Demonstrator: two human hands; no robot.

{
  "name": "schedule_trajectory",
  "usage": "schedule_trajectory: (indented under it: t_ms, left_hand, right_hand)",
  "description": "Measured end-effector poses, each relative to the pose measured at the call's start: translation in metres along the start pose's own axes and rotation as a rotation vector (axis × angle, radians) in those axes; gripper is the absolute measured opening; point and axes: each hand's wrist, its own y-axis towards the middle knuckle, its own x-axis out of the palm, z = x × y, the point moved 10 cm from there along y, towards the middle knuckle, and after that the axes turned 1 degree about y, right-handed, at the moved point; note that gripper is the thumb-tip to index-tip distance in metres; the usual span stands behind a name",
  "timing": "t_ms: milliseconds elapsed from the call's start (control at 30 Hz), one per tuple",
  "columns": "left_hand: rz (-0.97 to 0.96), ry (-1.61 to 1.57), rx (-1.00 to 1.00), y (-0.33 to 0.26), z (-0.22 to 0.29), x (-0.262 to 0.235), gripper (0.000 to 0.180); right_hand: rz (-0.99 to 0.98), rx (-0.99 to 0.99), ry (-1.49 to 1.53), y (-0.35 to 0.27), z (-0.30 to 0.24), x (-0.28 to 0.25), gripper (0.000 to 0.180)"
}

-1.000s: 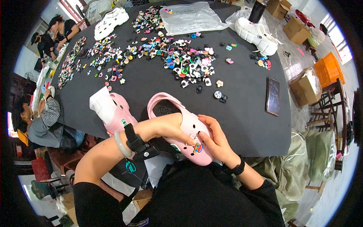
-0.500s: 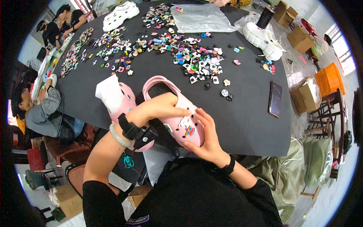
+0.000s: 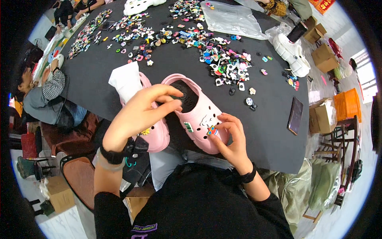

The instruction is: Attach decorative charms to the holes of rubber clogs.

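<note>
A pink clog [image 3: 193, 117] sits on the black table before me, its heel strap away from me and its toe toward me. It carries a white charm [image 3: 207, 120], a green one [image 3: 188, 127] and a bright multicoloured shoe charm [image 3: 211, 130]. At the toe, my right hand [image 3: 234, 143] has thumb and forefinger closed on the multicoloured charm. My left hand [image 3: 145, 109] hovers by the clog's opening, fingers apart and holding nothing visible. Partly under that hand is a second pink clog [image 3: 157, 137], with white stuffing [image 3: 126, 81] in its heel and a yellow charm.
Several piles of colourful shoe charms [image 3: 229, 65] cover the far part of the table. A clear plastic bag [image 3: 232, 18], white clogs [image 3: 292, 55] and a phone [image 3: 295, 115] lie around them. Another person [image 3: 47, 101] sits at the left edge. Cardboard boxes [image 3: 324, 57] stand right.
My left hand has lifted off the front of the clog and moved back toward its opening, fingers parting. My right fingers have shifted from the toe's side onto the multicoloured charm. The view has shifted.
</note>
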Motion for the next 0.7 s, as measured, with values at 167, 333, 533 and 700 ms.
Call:
schedule_trajectory:
  t_ms: [167, 333, 533, 700]
  left_hand:
    - [0.347, -0.192, 0.184, -0.062, -0.002, -0.058, 0.027]
    - [0.505, -0.22, 0.066, -0.099, -0.053, -0.082, 0.021]
    - [0.542, -0.088, 0.019, -0.112, -0.08, -0.081, 0.021]
    - [0.563, 0.204, 0.066, -0.108, -0.068, -0.08, 0.022]
  right_hand:
    - [-0.009, 0.026, 0.035, 0.002, 0.0, 0.001, 0.03]
    - [-0.026, 0.058, 0.013, 0.003, 0.001, 0.0, 0.027]
    - [-0.043, 0.065, -0.025, 0.003, -0.004, 0.004, 0.024]
    - [-0.058, 0.074, -0.052, 0.001, -0.006, 0.006, 0.022]
